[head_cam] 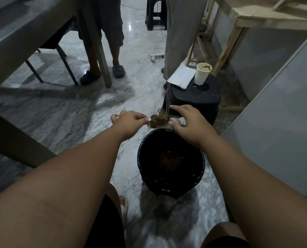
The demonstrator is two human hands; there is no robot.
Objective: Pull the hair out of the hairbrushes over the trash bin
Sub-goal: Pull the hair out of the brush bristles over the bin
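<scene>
A white hairbrush (164,126) is held level above the far rim of the black trash bin (143,169). My left hand (129,123) grips its handle end. My right hand (190,122) holds the bristle head from the right, thumb under it and fingers over the top. A brown clump of hair (158,120) sits tangled in the bristles between the two hands. More brown hair (170,159) lies at the bottom of the bin.
A black plastic stool (193,99) just behind the brush carries a paper cup (202,73) and white paper (181,77). Two people's legs (104,51) stand further back. A table edge (15,140) is at the left, a grey cabinet (274,122) at the right.
</scene>
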